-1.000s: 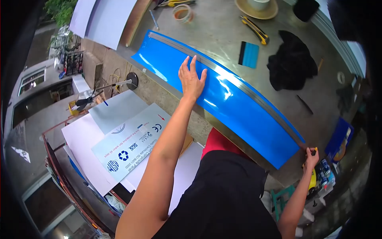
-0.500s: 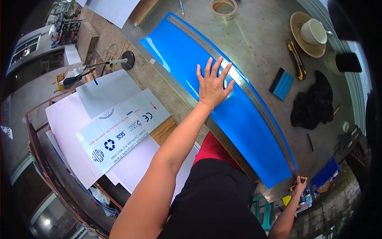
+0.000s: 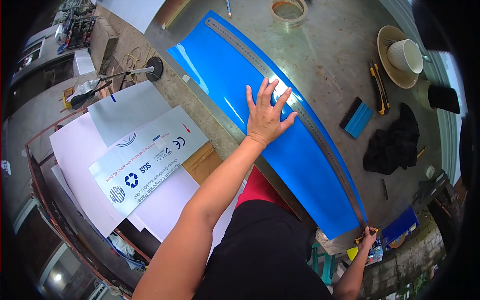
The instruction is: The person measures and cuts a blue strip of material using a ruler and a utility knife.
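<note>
- Left hand [image 3: 267,112]: fingers spread, pressed flat on sheet [image 3: 215,67] and ruler [image 3: 235,43].
- Right hand [image 3: 369,239]: clenched round cutter [image 3: 361,239] at the ruler's near end.
- The sheet lies on the table [image 3: 320,55], its long axis running upper left to lower right.

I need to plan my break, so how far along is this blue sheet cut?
Done: the ruler lies along the blue sheet. In hand: the left hand presses flat on the sheet, fingers reaching the ruler, and the right hand holds a cutter at the ruler's near end. Left: seemingly the whole cut; no strip is visibly separated along the ruler.
</note>
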`<action>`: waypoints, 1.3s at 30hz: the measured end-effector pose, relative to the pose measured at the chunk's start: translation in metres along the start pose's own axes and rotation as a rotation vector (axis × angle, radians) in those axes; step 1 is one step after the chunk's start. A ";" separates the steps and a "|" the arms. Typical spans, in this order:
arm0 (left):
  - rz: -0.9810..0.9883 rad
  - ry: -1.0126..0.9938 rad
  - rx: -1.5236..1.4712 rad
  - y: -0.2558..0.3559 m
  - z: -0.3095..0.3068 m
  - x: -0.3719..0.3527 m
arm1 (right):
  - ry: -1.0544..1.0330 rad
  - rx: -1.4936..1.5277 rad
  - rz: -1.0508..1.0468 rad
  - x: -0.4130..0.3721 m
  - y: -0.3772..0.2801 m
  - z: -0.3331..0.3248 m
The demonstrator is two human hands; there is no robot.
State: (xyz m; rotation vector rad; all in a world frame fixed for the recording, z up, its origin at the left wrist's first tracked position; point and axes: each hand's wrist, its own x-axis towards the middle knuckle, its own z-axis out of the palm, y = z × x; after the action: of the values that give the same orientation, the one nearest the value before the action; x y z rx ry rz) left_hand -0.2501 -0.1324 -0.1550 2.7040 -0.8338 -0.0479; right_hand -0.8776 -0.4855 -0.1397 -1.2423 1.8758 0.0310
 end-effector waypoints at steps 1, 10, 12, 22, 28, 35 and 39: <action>-0.004 -0.003 -0.003 0.000 0.000 0.000 | -0.001 0.002 -0.004 0.000 0.000 0.000; -0.003 -0.005 0.010 0.000 0.000 0.001 | -0.010 -0.038 -0.006 0.000 0.002 -0.003; -0.006 -0.004 0.010 -0.001 0.000 0.001 | -0.014 -0.043 -0.011 0.000 0.002 -0.002; -0.017 -0.031 0.004 -0.001 -0.001 0.001 | -0.061 -0.028 -0.038 0.004 0.006 -0.007; -0.017 -0.031 0.011 -0.001 0.000 0.001 | -0.056 -0.035 -0.044 0.004 0.007 -0.007; -0.004 -0.019 0.033 -0.001 0.001 0.001 | -0.048 -0.026 -0.049 0.003 0.008 -0.006; -0.002 -0.018 0.034 -0.001 0.001 0.001 | -0.052 -0.001 -0.065 0.003 0.009 -0.005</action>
State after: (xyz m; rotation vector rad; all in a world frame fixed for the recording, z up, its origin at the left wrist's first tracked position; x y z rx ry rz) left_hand -0.2489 -0.1322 -0.1564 2.7402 -0.8446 -0.0593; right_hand -0.8875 -0.4851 -0.1420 -1.2910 1.7903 0.0286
